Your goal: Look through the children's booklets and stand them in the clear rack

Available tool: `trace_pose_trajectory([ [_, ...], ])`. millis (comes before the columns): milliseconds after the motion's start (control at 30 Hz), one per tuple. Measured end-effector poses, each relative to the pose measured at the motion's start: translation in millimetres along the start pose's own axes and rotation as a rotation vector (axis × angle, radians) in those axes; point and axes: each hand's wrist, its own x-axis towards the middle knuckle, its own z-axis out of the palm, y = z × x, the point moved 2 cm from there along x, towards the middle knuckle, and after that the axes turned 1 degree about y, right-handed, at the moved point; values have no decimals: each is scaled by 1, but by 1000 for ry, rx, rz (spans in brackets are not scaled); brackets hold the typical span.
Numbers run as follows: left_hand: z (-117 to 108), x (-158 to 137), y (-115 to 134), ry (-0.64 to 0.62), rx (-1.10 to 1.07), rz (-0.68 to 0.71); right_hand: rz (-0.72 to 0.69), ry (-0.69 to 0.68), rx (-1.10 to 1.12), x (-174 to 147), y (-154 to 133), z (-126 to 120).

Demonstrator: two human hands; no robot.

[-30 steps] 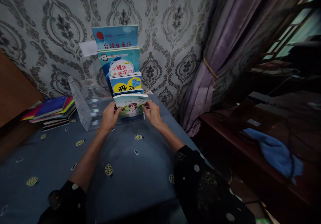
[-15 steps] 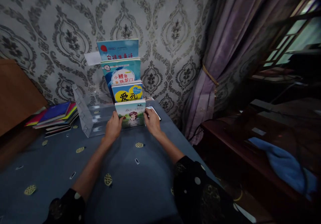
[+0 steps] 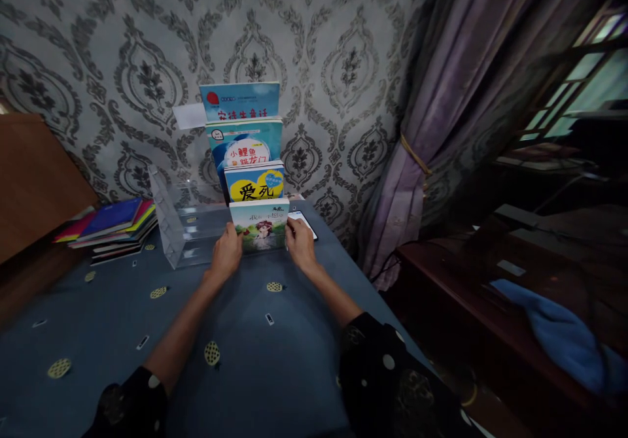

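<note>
A picture book [image 3: 262,223] with a cartoon girl on its cover stands upright in the lowest front tier of a clear acrylic book rack [image 3: 169,232]. My left hand [image 3: 227,252] grips its left edge, and my right hand [image 3: 299,242] grips its right edge. Behind it, stepped upward, are a blue and yellow book [image 3: 254,183], a teal book with a white circle [image 3: 248,147] and a light blue book [image 3: 240,98] at the top. The rack's left part shows bare tiers. Fingers behind the front book are hidden.
To the left lies a stack of books [image 3: 115,225] beside a brown wooden panel [image 3: 42,183]. A phone [image 3: 305,223] rests just behind my right hand. A tied purple curtain [image 3: 407,183] hangs at right, near a dark red cabinet [image 3: 432,274] with a blue cloth [image 3: 554,333].
The view has shifted slightly, so everything sits a little further right. Both hands stay on the edges of the front picture book, which remains in the rack's lowest tier.
</note>
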Motion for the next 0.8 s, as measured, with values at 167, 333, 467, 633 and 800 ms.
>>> trace_pose_trajectory([
  [167, -3, -1, 4, -73, 71, -45, -12, 5, 9, 1, 4, 1],
  [333, -1, -1, 5, -118, 166, -116, -12, 52, 27, 2, 3, 4],
  [467, 2, 1, 4, -141, 196, -114, -19, 51, 43, 0, 2, 7],
  [633, 1, 1, 5, -177, 202, -108, -25, 29, 49, -1, 3, 8],
  [800, -2, -1, 5, -187, 216, -111, -21, 30, 73, -4, 2, 6],
])
